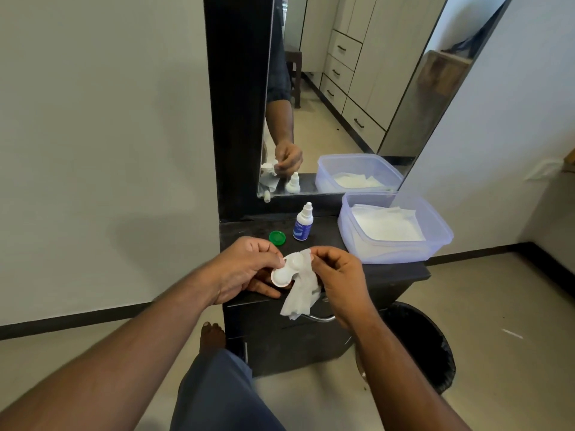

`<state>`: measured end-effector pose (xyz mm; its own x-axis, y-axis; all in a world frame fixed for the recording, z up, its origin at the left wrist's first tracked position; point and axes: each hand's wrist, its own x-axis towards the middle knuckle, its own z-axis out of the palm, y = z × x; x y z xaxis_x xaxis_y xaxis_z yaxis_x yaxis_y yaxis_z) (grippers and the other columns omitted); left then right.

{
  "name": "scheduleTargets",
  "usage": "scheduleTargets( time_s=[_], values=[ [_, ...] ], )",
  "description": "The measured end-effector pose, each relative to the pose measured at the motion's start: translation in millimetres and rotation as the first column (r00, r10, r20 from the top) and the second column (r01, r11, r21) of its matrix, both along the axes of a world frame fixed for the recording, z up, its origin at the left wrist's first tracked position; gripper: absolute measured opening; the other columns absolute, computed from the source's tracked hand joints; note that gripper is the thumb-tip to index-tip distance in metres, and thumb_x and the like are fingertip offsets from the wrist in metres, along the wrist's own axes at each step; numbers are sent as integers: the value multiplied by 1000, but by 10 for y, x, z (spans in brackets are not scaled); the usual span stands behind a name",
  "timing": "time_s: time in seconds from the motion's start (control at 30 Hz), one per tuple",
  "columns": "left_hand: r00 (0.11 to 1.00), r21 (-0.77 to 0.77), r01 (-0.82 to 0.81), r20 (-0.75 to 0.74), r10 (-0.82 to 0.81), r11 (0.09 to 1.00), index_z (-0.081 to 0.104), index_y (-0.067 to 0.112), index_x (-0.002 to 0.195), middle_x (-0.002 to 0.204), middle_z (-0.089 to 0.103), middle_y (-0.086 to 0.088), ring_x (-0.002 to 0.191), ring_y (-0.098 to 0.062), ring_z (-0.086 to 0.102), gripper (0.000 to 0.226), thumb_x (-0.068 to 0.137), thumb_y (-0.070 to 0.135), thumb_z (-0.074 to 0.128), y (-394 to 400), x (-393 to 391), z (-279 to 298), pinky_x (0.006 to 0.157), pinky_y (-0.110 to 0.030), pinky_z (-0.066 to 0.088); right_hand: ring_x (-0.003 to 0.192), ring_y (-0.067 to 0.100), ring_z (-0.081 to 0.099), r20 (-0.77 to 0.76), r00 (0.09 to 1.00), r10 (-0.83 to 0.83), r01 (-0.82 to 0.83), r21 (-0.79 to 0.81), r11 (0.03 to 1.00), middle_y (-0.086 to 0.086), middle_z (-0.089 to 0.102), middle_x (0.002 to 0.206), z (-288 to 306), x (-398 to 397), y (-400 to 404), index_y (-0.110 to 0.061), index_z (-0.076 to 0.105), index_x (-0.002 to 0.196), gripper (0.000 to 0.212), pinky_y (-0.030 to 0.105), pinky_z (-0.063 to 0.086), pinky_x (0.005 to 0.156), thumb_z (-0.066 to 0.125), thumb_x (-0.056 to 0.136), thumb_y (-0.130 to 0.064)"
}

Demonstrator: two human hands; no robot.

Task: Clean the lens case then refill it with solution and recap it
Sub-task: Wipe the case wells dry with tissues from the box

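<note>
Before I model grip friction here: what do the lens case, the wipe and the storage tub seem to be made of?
Lens case: looks like smooth, white, rigid moulded plastic with a slight sheen.
Wipe: thin, soft tissue or non-woven paper; it hangs limp and creased from the right hand.
Storage tub: translucent, bluish, glossy plastic; the white sheets inside show through its wall.

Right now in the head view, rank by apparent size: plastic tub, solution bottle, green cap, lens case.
1. plastic tub
2. lens case, solution bottle: similar, case nearer, unsure
3. green cap
</note>
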<state>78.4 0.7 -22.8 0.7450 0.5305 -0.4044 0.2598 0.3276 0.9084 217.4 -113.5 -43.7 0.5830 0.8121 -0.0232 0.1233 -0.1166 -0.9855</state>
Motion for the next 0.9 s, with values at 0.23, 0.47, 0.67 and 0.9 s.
scheduleTargets(
  time_s=[0.23,0.47,0.67,0.9],
  values=[
    [999,-4,-39,19,39,999,66,-8,88,85,64,-11,62,-12,69,10,85,1,63,4,23,0,57,-34,60,89,13,67,52,994,-95,91,80,993,-2,70,95,28,52,-73,-26,70,88,23,19,55,68,59,89,-6],
    [998,47,14,-58,-12,999,68,-7,92,95,63,-14,75,-21,66,12,84,2,65,12,0,28,56,-31,60,93,9,58,338,869,-362,198,432,880,2,63,99,519,226,-235,-15,68,98,15,11,49,78,63,87,-5],
    [999,74,7,-51,-3,997,68,-9,91,93,66,-20,72,-24,67,13,82,0,67,4,-11,3,53,-29,58,91,4,60,743,666,65,-236,128,963,-3,67,94,226,199,-206,-11,72,95,17,17,48,82,69,81,-1],
    [999,78,-36,-15,37,996,66,-13,95,89,66,-15,69,-20,69,17,82,-1,66,-24,-8,-1,53,-29,59,94,0,60,655,743,140,-186,1,983,-9,64,99,-60,100,-141,-15,73,104,22,12,48,83,71,82,-12]
  ],
)
